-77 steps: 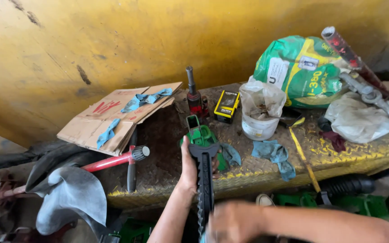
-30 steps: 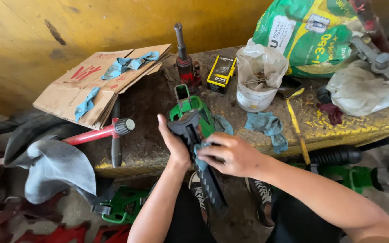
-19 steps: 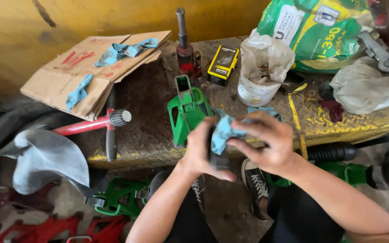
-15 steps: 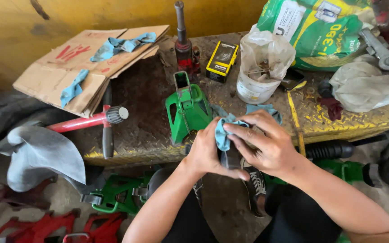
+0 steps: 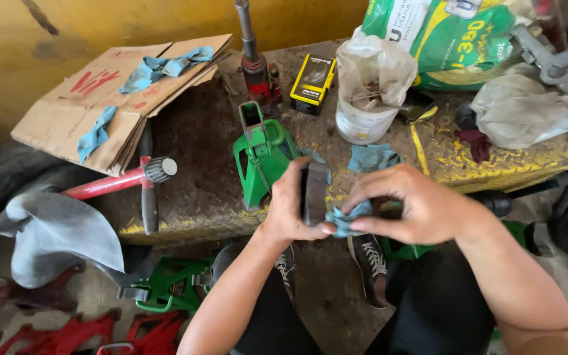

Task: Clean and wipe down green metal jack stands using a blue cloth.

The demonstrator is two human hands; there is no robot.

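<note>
Metal part: a dark, flat block (image 5: pixel 315 192) stands upright between both hands, just off the front edge of the bench (image 5: pixel 198 164) and above the person's lap.
Left hand (image 5: pixel 290 210): fingers wrapped tight around the block's left side, thumb tip at its lower end.
Right hand (image 5: pixel 415 207): fingers pinched together on a small blue rag (image 5: pixel 344 219) pressed to the block's lower right side.
Just behind the hands: a green jack stand (image 5: pixel 262 150) sits near the front edge of the bench, partly hidden by the left hand.
Bench middle: a second blue rag (image 5: pixel 371 157) lies beside the stand; behind it are a white tub (image 5: pixel 363 118) lined with a plastic bag, a yellow and black box (image 5: pixel 313 82) and a red bottle jack (image 5: pixel 258 69).
Bench left corner: flattened cardboard (image 5: pixel 100 98) with blue scraps on it; a red-handled tool (image 5: pixel 116 182) pokes over the edge.
Bench right end: a green and white sack (image 5: pixel 455 36) at the back, a pale cloth (image 5: pixel 527 115) before it.
Floor: grey cloth (image 5: pixel 54 227) at the left, another green stand (image 5: pixel 165 286) beneath the bench edge, black shoes (image 5: pixel 373 260) under the hands.
</note>
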